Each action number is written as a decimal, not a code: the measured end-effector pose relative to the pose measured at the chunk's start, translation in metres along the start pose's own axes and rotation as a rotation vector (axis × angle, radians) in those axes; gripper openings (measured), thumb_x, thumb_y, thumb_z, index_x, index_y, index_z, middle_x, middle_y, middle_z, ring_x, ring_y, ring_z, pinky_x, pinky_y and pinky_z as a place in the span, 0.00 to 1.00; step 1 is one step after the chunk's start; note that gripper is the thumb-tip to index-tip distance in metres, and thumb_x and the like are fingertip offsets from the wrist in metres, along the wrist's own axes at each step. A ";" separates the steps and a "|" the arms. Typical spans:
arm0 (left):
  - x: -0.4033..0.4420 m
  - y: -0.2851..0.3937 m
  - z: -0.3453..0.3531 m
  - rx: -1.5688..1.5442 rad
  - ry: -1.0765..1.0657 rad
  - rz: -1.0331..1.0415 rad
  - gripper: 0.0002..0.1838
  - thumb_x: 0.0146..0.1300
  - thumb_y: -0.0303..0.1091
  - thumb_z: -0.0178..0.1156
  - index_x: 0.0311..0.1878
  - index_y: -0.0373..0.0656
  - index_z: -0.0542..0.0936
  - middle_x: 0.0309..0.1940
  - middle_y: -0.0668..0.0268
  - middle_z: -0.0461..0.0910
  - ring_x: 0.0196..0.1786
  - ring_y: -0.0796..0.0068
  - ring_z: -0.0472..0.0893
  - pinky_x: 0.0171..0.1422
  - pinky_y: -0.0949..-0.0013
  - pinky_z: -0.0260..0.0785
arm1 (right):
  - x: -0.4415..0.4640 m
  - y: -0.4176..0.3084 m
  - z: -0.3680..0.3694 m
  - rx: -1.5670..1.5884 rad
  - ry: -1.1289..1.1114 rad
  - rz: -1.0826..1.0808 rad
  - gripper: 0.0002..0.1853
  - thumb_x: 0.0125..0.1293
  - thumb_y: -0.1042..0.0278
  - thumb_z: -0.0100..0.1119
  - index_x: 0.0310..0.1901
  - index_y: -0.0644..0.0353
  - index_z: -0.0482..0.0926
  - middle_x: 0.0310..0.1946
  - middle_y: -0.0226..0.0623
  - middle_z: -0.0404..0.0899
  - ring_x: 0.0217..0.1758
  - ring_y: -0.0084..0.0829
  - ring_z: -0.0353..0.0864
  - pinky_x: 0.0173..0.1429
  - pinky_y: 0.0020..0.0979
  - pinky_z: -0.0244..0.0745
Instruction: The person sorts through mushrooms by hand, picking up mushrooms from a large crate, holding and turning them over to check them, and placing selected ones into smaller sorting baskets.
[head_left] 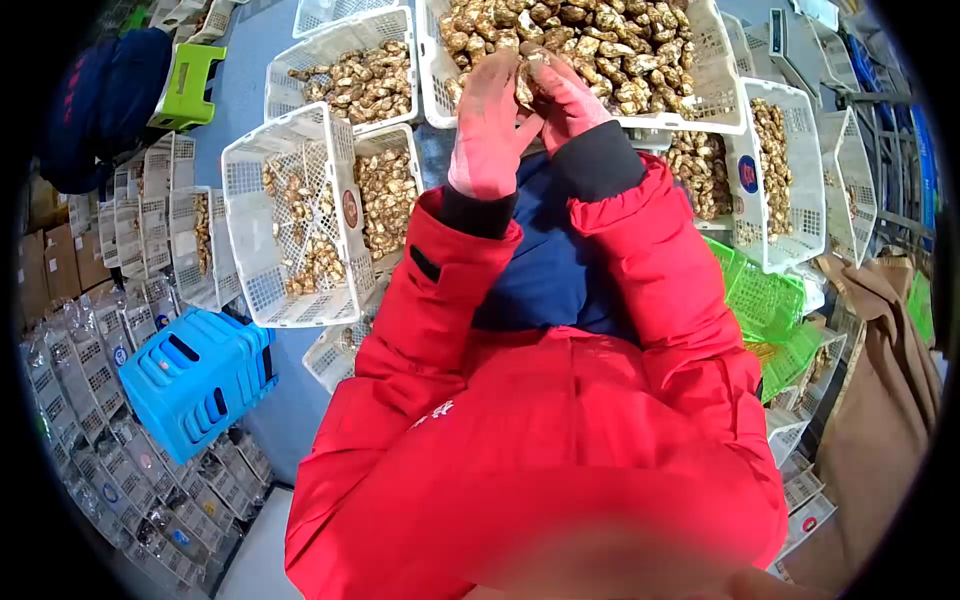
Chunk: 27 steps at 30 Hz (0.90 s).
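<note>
A large white basket (pixel 731 88) at the top is heaped with knobbly brown-and-cream pieces (pixel 640 45), like mushrooms or small tubers; I cannot tell their exact kind. At its near rim my left hand (pixel 488 130), in a pink glove with soiled fingers, is closed with the fingers curled in. Beside it, my right hand (pixel 568 97), gloved alike, is closed too, its fingertips meeting the left ones. One knobbly piece (pixel 525 85) shows between the two hands, touched by the fingers of both. The gloves hide part of it.
Smaller white baskets (pixel 290 108) with similar pieces stand to the left, and more (pixel 815 175) to the right. A blue plastic stool (pixel 165 385) is at the lower left, a green stool (pixel 190 85) at the upper left. Green baskets (pixel 760 295) and brown cloth (pixel 880 400) lie right.
</note>
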<state>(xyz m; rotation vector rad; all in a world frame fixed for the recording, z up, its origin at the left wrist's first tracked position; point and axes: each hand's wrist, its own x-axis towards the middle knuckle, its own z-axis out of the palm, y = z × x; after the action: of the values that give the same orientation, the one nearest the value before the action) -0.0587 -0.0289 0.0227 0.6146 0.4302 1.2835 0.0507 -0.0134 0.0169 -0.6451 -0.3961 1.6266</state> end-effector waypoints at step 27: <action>0.013 0.010 -0.014 -0.148 -0.020 0.076 0.28 0.62 0.55 0.39 0.60 0.49 0.63 0.63 0.67 0.57 0.63 0.59 0.56 0.59 0.47 0.53 | -0.010 -0.008 0.033 -0.897 0.096 -0.095 0.22 0.51 0.70 0.61 0.50 0.64 0.72 0.23 0.29 0.74 0.24 0.17 0.72 0.30 0.19 0.69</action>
<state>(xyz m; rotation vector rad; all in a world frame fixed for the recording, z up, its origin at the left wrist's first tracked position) -0.0718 -0.0122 0.0184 0.5226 0.2943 1.3674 0.0374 -0.0185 0.0487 -1.3366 -1.0885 1.2704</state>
